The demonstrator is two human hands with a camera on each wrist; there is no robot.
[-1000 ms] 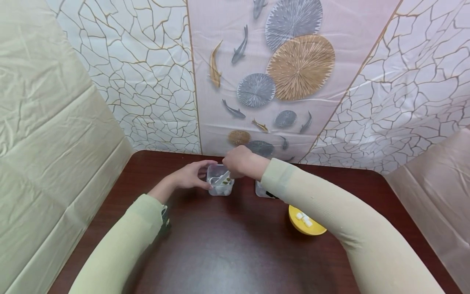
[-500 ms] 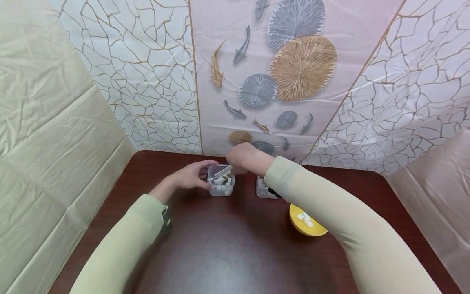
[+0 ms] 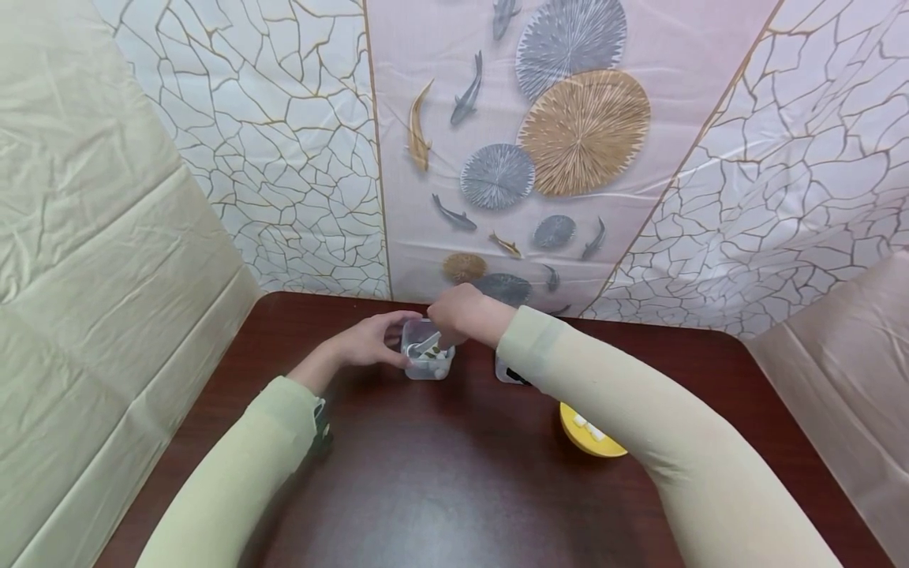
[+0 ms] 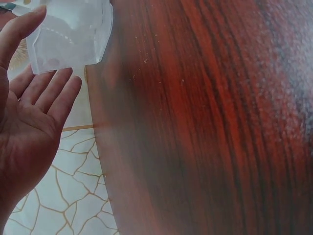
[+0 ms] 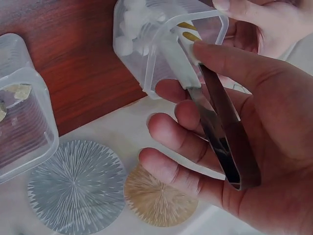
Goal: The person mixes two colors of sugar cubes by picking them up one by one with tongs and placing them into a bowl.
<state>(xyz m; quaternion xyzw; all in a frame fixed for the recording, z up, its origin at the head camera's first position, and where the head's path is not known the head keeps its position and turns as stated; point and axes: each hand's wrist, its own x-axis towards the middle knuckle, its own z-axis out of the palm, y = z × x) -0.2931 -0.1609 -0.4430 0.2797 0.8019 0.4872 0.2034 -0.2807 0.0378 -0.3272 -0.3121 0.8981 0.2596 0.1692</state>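
Note:
My left hand (image 3: 365,341) holds a clear plastic container (image 3: 419,371) near the table's back edge, thumb on the near side and fingers on the far side. In the left wrist view the container's wall (image 4: 68,49) shows between thumb and fingers. My right hand (image 3: 465,314) grips a pair of metal tongs (image 5: 215,122) with white, leaf-patterned ends, thumb on one arm and fingers under the other. Those ends reach down inside the container among several white balls (image 5: 134,22). Whether a ball sits between the tips, I cannot tell.
Right of the first container stands a second clear container (image 5: 29,122) with pale chunks (image 5: 19,91), partly behind my right sleeve in the head view. A yellow bowl (image 3: 592,448) holding white cubes (image 3: 588,428) sits under my right forearm. Patterned cloth (image 3: 497,252) hangs behind the table.
Half a second ago the tongs were raised slightly to the right; now my right hand has moved back left and lower, with the tongs deeper in the container. My left hand stays put.

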